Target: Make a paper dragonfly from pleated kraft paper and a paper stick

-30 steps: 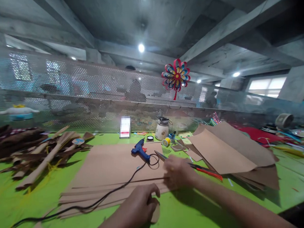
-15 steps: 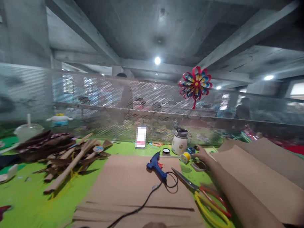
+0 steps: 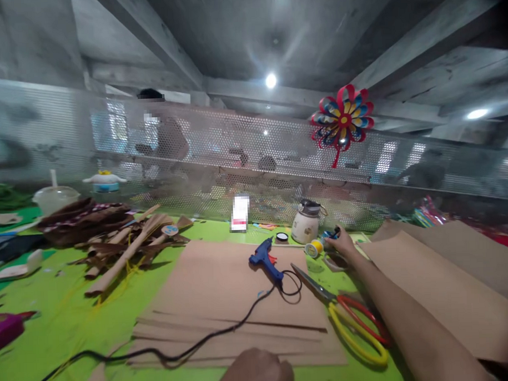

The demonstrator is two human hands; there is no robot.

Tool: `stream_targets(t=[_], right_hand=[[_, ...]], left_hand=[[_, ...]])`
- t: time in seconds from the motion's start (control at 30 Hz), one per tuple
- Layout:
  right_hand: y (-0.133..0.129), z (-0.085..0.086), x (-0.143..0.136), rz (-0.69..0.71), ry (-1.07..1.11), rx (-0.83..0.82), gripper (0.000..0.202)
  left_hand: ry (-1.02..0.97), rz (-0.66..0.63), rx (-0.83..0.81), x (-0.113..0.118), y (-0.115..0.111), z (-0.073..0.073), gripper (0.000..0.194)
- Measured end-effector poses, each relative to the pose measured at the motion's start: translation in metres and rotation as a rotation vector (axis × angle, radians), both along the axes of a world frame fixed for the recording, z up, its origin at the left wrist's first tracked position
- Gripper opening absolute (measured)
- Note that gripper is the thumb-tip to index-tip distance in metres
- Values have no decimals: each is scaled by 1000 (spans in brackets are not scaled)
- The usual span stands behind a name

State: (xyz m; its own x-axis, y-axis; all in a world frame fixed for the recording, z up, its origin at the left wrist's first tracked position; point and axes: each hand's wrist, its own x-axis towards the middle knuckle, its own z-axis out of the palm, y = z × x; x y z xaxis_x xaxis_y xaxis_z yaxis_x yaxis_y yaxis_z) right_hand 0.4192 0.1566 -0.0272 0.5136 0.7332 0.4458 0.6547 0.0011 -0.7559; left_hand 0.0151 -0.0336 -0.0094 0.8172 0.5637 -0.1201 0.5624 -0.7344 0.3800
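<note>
My right hand point(image 3: 342, 244) reaches to the back of the table, its fingers closed on a small blue roll-like item point(image 3: 331, 234). Beside it stand a yellow spool point(image 3: 314, 248) and a tape roll point(image 3: 335, 262). My left hand point(image 3: 260, 371) is curled into a fist at the near edge of the brown paper sheets point(image 3: 215, 281); whatever it may hold is hidden. On the paper lies a blue hot glue gun point(image 3: 266, 261) with a black cord point(image 3: 201, 343). Scissors point(image 3: 337, 307) with yellow and orange handles lie between the paper and my right forearm.
Rolled brown paper sticks point(image 3: 131, 256) are heaped on the left, near a lidded cup point(image 3: 56, 198). A cream jar point(image 3: 305, 222) stands at the back. More brown paper point(image 3: 440, 278) lies right. A perforated screen point(image 3: 210, 142) bearing a paper flower point(image 3: 344, 120) borders the table.
My view has tipped down slightly, so more of my left fist shows. My right hand stays by the spools, fingers on the blue item. Behind the screen, a person has moved left.
</note>
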Motion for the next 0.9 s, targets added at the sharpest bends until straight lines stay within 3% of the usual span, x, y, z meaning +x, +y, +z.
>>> stream_targets(t=[0.2, 0.4, 0.57, 0.73, 0.9], right_hand=[[-51, 36, -7, 60, 11, 15, 80], [-148, 63, -94, 395, 197, -64, 83], [-209, 55, -149, 502, 243, -179, 75], [-210, 32, -167, 485, 265, -137, 76], [-190, 26, -184, 513, 107, -140, 81]], left_hand=[[-29, -15, 145, -4, -13, 20, 11], [-83, -74, 197, -9, -31, 35, 25], [-91, -104, 238, -8, -32, 35, 41], [-101, -190, 317, -5, -30, 33, 29], [-116, -270, 404, -7, -30, 26, 20]])
